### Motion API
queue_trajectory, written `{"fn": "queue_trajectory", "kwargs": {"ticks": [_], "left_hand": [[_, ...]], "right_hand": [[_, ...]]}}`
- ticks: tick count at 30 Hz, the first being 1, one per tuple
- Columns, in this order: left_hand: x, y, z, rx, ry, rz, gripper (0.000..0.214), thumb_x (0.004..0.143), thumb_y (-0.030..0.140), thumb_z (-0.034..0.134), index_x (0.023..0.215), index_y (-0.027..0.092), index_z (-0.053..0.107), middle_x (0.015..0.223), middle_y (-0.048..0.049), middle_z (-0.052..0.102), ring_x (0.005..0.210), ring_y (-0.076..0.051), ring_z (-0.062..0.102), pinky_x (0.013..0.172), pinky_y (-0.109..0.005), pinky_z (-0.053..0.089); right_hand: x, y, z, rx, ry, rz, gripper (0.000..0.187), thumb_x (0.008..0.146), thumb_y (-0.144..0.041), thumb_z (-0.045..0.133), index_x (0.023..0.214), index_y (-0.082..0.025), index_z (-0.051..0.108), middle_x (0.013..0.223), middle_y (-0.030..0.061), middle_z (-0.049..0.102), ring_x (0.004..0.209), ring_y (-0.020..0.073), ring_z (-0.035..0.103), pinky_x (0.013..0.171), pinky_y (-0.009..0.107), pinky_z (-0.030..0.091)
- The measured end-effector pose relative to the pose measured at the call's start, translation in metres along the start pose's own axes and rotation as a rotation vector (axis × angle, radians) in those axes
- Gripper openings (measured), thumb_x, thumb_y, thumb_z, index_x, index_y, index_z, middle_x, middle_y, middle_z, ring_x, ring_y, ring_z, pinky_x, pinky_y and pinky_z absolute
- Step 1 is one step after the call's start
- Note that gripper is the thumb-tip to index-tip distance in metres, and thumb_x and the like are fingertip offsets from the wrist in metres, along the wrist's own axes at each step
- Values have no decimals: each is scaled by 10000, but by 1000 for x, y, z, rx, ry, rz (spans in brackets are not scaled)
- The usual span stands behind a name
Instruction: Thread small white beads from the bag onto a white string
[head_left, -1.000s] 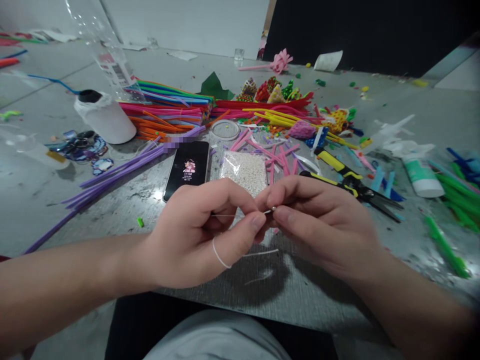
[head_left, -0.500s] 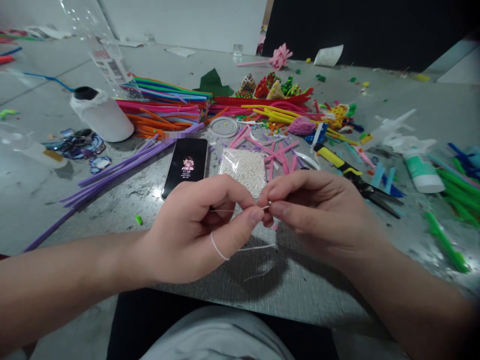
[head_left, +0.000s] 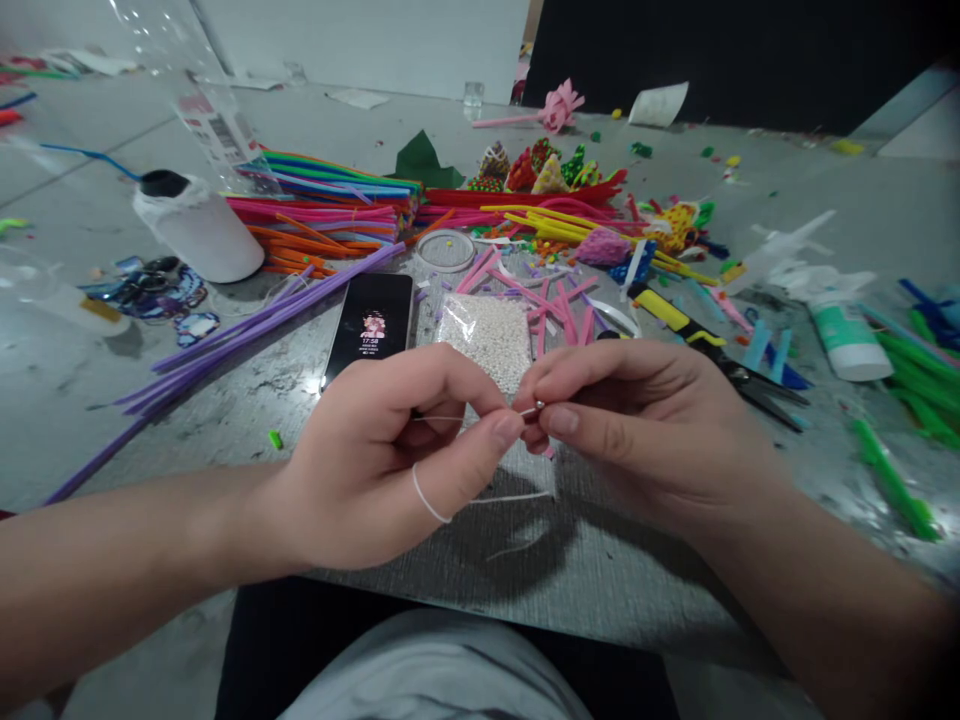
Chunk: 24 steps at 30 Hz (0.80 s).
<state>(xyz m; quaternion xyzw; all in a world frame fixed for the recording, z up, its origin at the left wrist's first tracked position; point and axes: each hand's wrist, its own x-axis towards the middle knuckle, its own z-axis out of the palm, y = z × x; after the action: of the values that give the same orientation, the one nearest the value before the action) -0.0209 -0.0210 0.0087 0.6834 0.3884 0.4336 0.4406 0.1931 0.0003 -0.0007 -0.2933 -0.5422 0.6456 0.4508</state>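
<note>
Clutter covered the grey table [head_left: 225,420]. A stack of bright pipe cleaners [head_left: 322,215] lay at the far left, a white spool [head_left: 199,230] stood further left, and yellow-handled pliers [head_left: 675,318] lay to the right. Nearer us, a phone [head_left: 371,325] lay face up just left of a clear bag of white beads [head_left: 486,335].

We held both hands close together above the near edge, fingertips almost touching. Our left hand [head_left: 375,470] was curled shut, thumb and forefinger pinching a thin wire [head_left: 439,418] that ran across the hollow of the hand. A white strand [head_left: 427,500] looped round that thumb. Our right hand [head_left: 637,420] was also closed, thumb and forefinger nipping the wire's right end.

A small silvery bead [head_left: 539,405] sat there, right between the two pinches. We judged this to be the threading step, with the bead just on the tip. Moving it along would have called for a steady left grip and a light push from the right fingertips.
</note>
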Motion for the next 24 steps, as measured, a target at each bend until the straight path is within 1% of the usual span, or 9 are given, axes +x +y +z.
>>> {"fn": "queue_trajectory", "kwargs": {"ticks": [8,12,17,19,22,24], "left_hand": [[1,-2,-1,28,-23,33,146,970,311,685,859,217,693,589,27,527,443,-73,403,401,-235,275],[0,-1,-1,21,-17,22,148,965,318,691,857,217,694,595,20,543,440,-74,410,397,-235,271],[0,1,1,6,6,-6,144,949,292,704,835,206,690,577,22,548,426,-70,428,388,-226,275],[2,0,1,12,-4,41,135,950,273,698,839,199,678,565,31,538,415,-65,423,377,-215,271],[4,-2,1,43,-6,166,101,944,211,684,849,189,655,550,47,522,397,-53,393,356,-199,256],[5,-3,1,71,4,221,98,934,190,685,845,184,643,546,52,518,397,-50,382,347,-194,258]], "right_hand": [[0,-2,2,14,2,-2,146,814,-148,856,897,-266,834,881,1,772,741,93,712,691,207,622],[0,-2,2,1,3,-16,148,816,-154,854,898,-276,835,877,-1,763,736,98,697,678,224,612],[-1,-5,2,-44,9,-32,152,845,-159,830,915,-293,840,901,-2,756,771,111,692,707,250,601],[-2,-5,2,-48,14,-31,153,855,-163,823,927,-297,840,905,-2,755,783,113,695,713,250,597],[-3,-3,1,-38,6,-38,146,857,-163,826,930,-290,836,894,-4,764,784,99,698,721,225,590],[-3,-2,1,-25,0,-46,146,858,-153,825,926,-281,831,882,-6,769,788,89,704,732,206,590]]}}
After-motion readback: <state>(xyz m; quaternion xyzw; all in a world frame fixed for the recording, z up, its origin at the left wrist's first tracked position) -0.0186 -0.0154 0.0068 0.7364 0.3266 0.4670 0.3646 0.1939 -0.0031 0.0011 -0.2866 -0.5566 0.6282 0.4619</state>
